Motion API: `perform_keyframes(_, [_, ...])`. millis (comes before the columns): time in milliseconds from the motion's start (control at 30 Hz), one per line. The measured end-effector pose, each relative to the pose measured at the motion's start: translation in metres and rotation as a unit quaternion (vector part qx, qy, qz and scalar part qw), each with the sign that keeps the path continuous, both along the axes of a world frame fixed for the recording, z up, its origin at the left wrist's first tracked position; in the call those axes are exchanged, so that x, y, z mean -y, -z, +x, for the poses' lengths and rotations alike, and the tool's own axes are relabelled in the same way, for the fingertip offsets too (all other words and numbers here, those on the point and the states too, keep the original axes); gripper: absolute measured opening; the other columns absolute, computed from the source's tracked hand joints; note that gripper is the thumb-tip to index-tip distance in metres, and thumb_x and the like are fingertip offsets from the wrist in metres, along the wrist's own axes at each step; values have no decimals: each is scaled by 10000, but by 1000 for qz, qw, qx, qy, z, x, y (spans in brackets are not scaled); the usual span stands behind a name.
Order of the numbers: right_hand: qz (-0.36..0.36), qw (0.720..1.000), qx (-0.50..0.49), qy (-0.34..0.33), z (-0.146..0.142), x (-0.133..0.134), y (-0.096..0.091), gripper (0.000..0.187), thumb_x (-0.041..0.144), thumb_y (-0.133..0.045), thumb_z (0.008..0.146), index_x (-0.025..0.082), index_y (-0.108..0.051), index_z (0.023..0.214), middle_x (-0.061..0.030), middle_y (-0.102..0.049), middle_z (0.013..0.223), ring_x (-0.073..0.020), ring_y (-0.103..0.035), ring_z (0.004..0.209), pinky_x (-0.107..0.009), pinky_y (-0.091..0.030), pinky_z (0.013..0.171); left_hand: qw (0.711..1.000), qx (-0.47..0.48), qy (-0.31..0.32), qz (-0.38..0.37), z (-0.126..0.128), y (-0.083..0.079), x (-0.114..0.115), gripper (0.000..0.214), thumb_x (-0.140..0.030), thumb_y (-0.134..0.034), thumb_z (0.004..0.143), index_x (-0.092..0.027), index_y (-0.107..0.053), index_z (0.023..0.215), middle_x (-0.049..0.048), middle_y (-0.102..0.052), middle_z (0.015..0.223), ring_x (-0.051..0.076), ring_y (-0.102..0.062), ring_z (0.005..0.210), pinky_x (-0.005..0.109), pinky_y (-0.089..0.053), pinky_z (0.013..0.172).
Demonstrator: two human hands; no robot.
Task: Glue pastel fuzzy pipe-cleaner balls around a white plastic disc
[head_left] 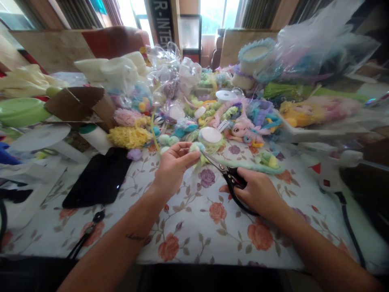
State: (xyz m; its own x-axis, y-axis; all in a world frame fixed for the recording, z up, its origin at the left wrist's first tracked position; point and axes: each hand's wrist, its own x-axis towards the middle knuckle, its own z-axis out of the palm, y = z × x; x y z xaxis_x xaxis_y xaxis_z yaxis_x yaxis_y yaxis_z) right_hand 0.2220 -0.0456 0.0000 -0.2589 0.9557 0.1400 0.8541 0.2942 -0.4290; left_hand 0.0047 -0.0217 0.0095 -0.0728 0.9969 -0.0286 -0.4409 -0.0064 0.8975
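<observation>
My left hand [173,164] is closed, pinching a small pale blue-green fluffy pompom [196,148] above the flowered tablecloth [194,219]. My right hand [258,192] grips the black handles of a pair of scissors [226,174], fingers through the loops. The blades point up and left, and their tips touch the pompom. A mint green fuzzy strip [258,164] lies just behind the scissors.
A black phone [99,180] lies to the left, with a cord [88,233] near the table's front edge. A white glue gun [330,170] sits at right. Behind the hands are heaps of pompoms, yarn, a plush doll [243,129], ribbon spools, a cardboard box [79,103] and plastic bags.
</observation>
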Motion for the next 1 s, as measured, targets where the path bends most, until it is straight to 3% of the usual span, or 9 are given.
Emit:
perform_keyframes(233, [20, 1000, 12, -2, -1, 0, -1, 377, 473, -608, 782, 230, -366, 625, -5, -563, 563, -160, -512, 520, -263, -291, 518, 1000, -19, -10, 12, 0, 2, 1, 270, -184, -850, 625, -163, -663, 819, -9, -681, 757, 96, -633, 696, 214, -516, 670])
perform_keyframes(533, [-10, 1000, -15, -15, 2, 2, -2, 315, 400, -618, 786, 215, -421, 625, -3, -575, 608, -148, -487, 549, -259, -294, 533, 1000, -15, 5, 12, -3, 0, -1, 251, -177, -852, 621, -173, -664, 787, -12, -697, 740, 101, -649, 689, 232, -539, 694])
perform_keyframes(733, [-44, 996, -68, -41, 4, 3, -4, 337, 454, -651, 798, 204, -483, 645, 15, -573, 619, -142, -497, 583, -246, -344, 541, 999, -27, 21, 19, -6, -4, -2, 235, -168, -857, 612, -173, -690, 778, 3, -722, 742, 109, -668, 685, 229, -557, 674])
perform_keyframes(1000, [-38, 994, -87, -46, 4, 4, -2, 377, 465, -679, 783, 206, -451, 632, 21, -564, 603, -134, -484, 566, -244, -353, 528, 998, -44, 27, 24, -8, -10, 1, 236, -173, -865, 598, -184, -706, 773, 2, -718, 727, 109, -657, 651, 224, -551, 626])
